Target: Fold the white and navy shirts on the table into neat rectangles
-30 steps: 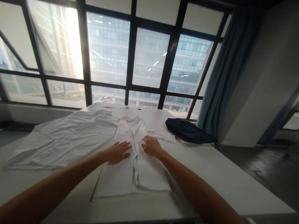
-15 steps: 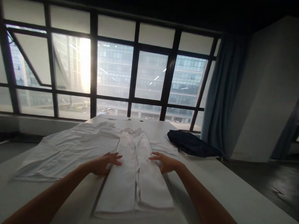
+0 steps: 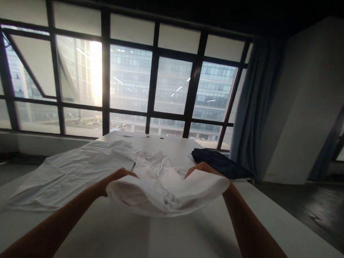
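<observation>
Both hands | folded white shirt (image 3: pixel 170 189) draped over fingers (image 3: pixel 197 168), lifted

Both hands under a folded white shirt (image 3: pixel 164 189) — left hand (image 3: pixel 113 181) and right hand (image 3: pixel 201 170) lifting its near end off the white table (image 3: pixel 156 241). Another white garment (image 3: pixel 74 167) spread left, dark cloth (image 3: pixel 221 162) far right — big windows (image 3: pixel 128 78) behind.

Setting: office-type room in a high-rise district. Evidence: full-width window wall (image 3: pixel 128 78) with dark metal frames; glass-fronted office tower (image 3: pixel 173 87) visible outside; long white surface (image 3: pixel 185 238) set against the glazing; grey-blue curtain (image 3: pixel 253 105) drawn to the right; plain white wall (image 3: pixel 305 103); dark floor (image 3: pixel 315 217).
</observation>
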Tool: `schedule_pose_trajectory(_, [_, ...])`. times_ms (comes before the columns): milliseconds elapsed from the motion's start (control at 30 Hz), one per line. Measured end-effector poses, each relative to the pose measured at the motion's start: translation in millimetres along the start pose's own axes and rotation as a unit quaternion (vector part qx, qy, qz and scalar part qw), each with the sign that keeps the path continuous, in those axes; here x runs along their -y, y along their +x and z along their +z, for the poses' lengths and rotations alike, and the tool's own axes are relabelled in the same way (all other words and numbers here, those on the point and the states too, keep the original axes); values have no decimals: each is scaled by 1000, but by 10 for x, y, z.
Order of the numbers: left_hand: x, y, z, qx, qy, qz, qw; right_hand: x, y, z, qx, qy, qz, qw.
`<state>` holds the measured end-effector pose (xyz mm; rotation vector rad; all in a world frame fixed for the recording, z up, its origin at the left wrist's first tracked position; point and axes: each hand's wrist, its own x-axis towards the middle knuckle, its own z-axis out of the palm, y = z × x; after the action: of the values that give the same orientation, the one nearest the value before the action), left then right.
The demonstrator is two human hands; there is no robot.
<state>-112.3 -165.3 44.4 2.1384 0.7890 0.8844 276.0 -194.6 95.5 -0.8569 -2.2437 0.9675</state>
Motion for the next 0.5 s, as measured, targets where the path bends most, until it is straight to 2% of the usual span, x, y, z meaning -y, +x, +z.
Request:
schedule_pose_trajectory(67, [-82,72,-53,0,-31,2,1000,-22,47,-100,-79,10,-3,997])
schedule_pose_trajectory(133, [-156,249,-120,-29,-96,-19,995,-99,229,-218,-138,35,-12,990])
schedule_pose_trajectory(200, [-177,501,-208,-59,-161,-44,984,-225,521,-334,-154,75,-11,985])
schedule_pose_trajectory(267, [-88,761,-303,-94,-192,-66,975,-397,849,-410,-176,100,12,979])
schedule_pose_trajectory(333, [131,963,-376,-118,-191,-95,970,-606,1136,-413,-204,98,77,971])
schedule_pose_trajectory(400, [457,1081,-400,-118,-171,-147,967,-835,1343,-341,-228,77,161,957])
schedule_pose_trajectory(433, [643,1114,-392,-110,-152,-185,965,-951,1417,-285,-239,61,192,950])
schedule_pose_trajectory(500, [1017,1162,-349,-104,-80,-295,946,-1171,1526,-165,-251,41,198,947])
